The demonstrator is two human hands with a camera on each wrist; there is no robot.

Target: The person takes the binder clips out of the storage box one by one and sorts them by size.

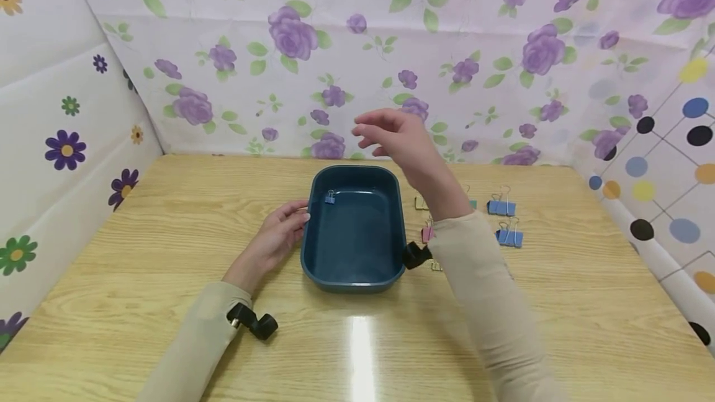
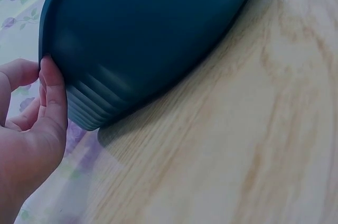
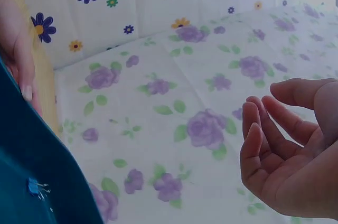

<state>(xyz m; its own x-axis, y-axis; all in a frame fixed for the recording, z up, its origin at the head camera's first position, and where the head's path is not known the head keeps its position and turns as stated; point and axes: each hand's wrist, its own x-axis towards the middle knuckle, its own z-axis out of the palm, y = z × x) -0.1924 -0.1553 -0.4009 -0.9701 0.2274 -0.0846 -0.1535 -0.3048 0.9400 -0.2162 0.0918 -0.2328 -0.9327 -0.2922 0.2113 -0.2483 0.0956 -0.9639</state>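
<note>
A dark teal plastic tray [image 1: 357, 284] stands on the wooden table. My left hand [image 1: 279, 231] touches its left outer wall, thumb and fingertips right at the rim; the left wrist view shows the same hand [image 2: 37, 134] against the ribbed end of the tray. One small blue binder clip [image 1: 330, 199] lies inside, near the far left corner. My right hand [image 1: 399, 141] is raised above the tray's far right corner. In the right wrist view that hand [image 3: 290, 155] has loosely bent fingers, thumb apart from them, and nothing between.
Right of the tray lie several binder clips: two larger blue ones [image 1: 501, 208], a pink one [image 1: 427, 234], a yellow one [image 1: 421, 203], a green one and a small yellowish one, partly behind my right arm. Flowered cloth [image 1: 223, 79] hangs behind the table.
</note>
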